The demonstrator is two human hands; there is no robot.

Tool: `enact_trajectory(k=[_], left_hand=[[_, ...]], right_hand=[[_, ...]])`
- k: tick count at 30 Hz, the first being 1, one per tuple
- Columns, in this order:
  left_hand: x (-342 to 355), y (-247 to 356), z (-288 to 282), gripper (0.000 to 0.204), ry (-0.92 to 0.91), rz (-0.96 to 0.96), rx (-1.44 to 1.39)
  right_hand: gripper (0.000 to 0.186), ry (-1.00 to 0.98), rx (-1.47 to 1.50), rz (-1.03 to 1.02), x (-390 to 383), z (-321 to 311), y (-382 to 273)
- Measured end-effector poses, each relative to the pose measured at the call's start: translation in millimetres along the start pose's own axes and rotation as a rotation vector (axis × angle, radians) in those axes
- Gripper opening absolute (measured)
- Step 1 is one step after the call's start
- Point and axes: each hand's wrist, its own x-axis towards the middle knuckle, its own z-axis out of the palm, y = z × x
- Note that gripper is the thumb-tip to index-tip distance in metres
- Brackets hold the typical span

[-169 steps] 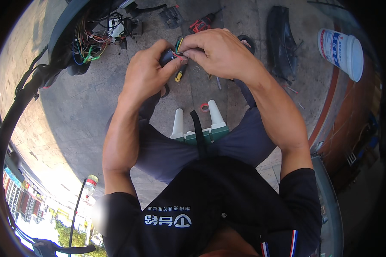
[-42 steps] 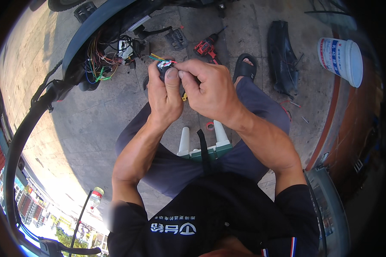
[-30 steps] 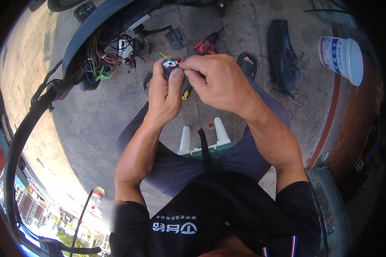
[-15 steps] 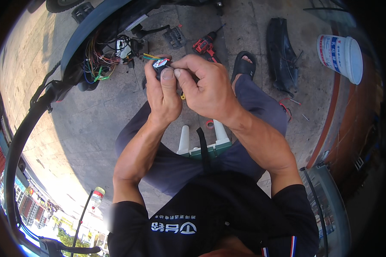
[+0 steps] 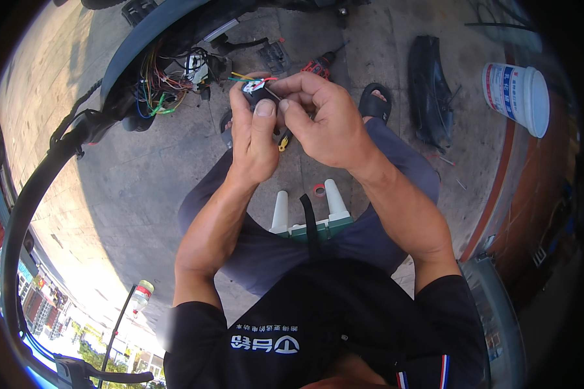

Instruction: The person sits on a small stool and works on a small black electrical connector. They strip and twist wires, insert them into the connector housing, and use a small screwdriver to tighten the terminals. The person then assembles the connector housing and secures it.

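My left hand [image 5: 253, 139] grips a small black electrical part [image 5: 258, 94] with short red, green and yellow wires, thumb pressed on its face. My right hand [image 5: 324, 120] pinches at the top of the same part with thumb and forefinger. Both hands are raised in front of me, above my knees. Beyond them the opened front of a scooter [image 5: 169, 39] shows a tangle of coloured wires [image 5: 159, 87].
A white and green stool [image 5: 308, 214] shows between my legs. On the concrete lie a red and black power drill [image 5: 318, 63], a black plastic panel [image 5: 431, 91], a roll of red tape [image 5: 318, 190] and a yellow-handled tool [image 5: 283, 141]. A white bucket [image 5: 518, 97] stands at right.
Both hands have stayed together on the small part, shifting slightly up and toward the scooter wiring. My right fingers have moved to the top of the part.
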Motion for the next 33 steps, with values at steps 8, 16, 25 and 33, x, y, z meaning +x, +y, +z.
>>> enact_trajectory(k=[8, 16, 25, 33], left_hand=[[3.6, 0.3, -5.9, 0.049, -0.015, 0.038, -0.037], [8.2, 6.0, -9.9, 0.035, -0.047, -0.142, -0.235], [8.6, 5.5, -18.2, 0.042, -0.155, -0.255, -0.544], [9.6, 2.4, -18.7, 0.04, -0.24, -0.239, -0.546]], right_hand=[[0.024, -0.002, -0.358, -0.313, 7.2, -16.9, -10.0], [0.023, -0.094, -0.47, -0.346, 10.8, -22.7, -21.2], [0.022, -0.088, -0.528, -0.394, 13.3, -34.2, -20.8], [0.017, -0.125, -0.621, -0.517, 14.9, -43.6, -18.3]])
